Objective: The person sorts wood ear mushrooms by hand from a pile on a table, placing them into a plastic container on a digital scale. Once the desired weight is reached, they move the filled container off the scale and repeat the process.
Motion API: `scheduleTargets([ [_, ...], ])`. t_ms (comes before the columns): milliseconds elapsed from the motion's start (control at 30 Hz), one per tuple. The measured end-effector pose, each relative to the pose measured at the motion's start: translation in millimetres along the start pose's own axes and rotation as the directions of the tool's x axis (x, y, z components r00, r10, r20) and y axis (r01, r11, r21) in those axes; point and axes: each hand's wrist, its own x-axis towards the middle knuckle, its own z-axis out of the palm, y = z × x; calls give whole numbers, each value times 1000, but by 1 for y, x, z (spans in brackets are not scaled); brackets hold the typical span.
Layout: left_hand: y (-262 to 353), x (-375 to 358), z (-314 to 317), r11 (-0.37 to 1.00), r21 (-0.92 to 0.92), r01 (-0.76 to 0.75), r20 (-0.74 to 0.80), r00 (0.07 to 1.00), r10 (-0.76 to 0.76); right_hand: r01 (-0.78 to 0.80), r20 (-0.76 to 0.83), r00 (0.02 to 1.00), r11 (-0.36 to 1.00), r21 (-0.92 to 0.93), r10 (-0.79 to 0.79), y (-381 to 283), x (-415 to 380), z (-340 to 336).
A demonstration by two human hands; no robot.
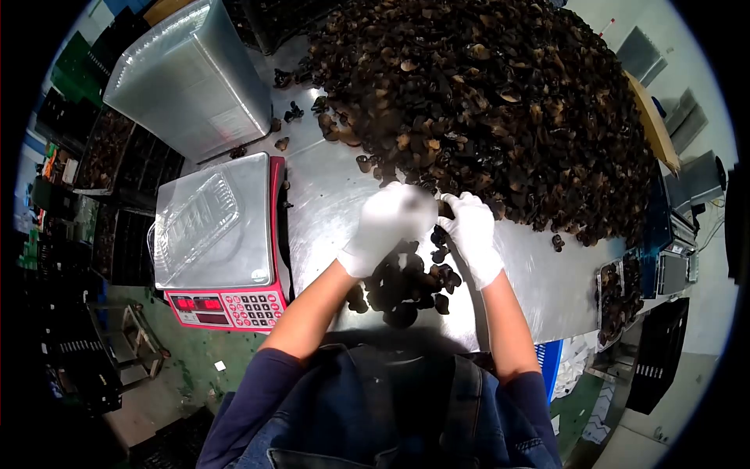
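Note:
Both my hands wear white gloves and are close together at the near edge of a big heap of dark brown wood ear mushrooms. Motion smears the fingers of my left hand, so what they hold does not show. My right hand is just beside it, its fingers curled around a dark wood ear mushroom at the heap's edge. Below my hands, nearer my body, a smaller group of loose mushrooms lies on the metal table.
At the left is a red scale with a clear plastic tray on its plate. A tall stack of clear trays stands behind it. On the right, a filled tray rests near the table's edge.

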Motion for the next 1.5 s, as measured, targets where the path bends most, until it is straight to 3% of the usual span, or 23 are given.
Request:
scheduleTargets([
  [67,23,-6,0,858,-227,461,202,884,-422,79,-17,997,995,-54,-80,11,4,20],
  [133,61,-26,23,943,-187,274,458,874,-163,142,-37,989,989,38,-140,22,1,7],
  [200,93,-72,58,920,-321,-224,533,761,371,163,-71,984,986,20,-161,32,-13,-21],
  [300,68,-84,85,851,-265,-454,210,834,510,56,49,997,994,94,-61,53,-57,-47],
  [333,68,-42,50,873,-140,-467,65,875,479,-74,54,996,983,167,66,60,-74,-46],
  [367,58,-26,40,957,-195,-215,130,962,242,-200,70,979,949,242,189,64,-83,-44],
  [400,30,-31,59,860,-509,35,199,977,78,-203,73,979,949,240,191,62,-84,-40],
  [433,24,-8,71,996,-18,84,113,990,-82,-221,-7,973,937,269,232,54,-79,-35],
  [467,15,0,69,989,145,5,267,963,-44,-234,-90,958,925,299,272,44,-72,-30],
  [533,10,3,74,990,141,-14,270,963,-25,-206,-153,946,893,400,286,22,-57,-16],
  [633,4,-17,59,991,-31,-128,278,952,131,-81,-119,985,941,328,127,3,-72,8],
  [700,4,-26,36,995,-51,-81,462,882,95,-17,-113,992,955,297,53,0,-102,9],
  [800,7,-29,16,993,-109,-48,513,853,98,-250,-115,946,909,334,303,10,-87,-11],
  [833,4,-25,17,985,-168,-49,470,874,124,-161,-262,924,904,395,279,15,-71,-11],
  [867,6,-14,16,984,-167,-55,469,874,128,-250,-193,936,941,229,296,31,-61,-6],
  [933,16,10,13,964,95,250,561,786,-259,-319,-219,924,948,18,315,47,-38,-1],
  [1000,0,11,40,958,71,278,557,785,-269,-364,-198,917,930,-55,347,52,-25,-1],
  [1067,-10,6,66,978,47,-204,249,951,186,-366,-244,906,930,-42,346,63,-21,11],
  [1200,24,30,72,991,104,80,542,831,-124,-369,-233,900,928,45,369,76,-34,9],
  [1233,15,20,76,998,-55,-7,303,953,23,-348,-235,899,929,127,369,76,-45,3],
  [1333,3,6,67,998,46,36,336,940,-50,-318,-239,894,913,254,378,61,-93,-17],
  [1367,25,22,46,940,227,256,421,844,-332,-332,-150,896,856,396,417,51,-109,-17],
  [1500,15,2,-12,976,98,193,560,800,-214,-289,163,955,667,687,246,1,-134,-28],
])
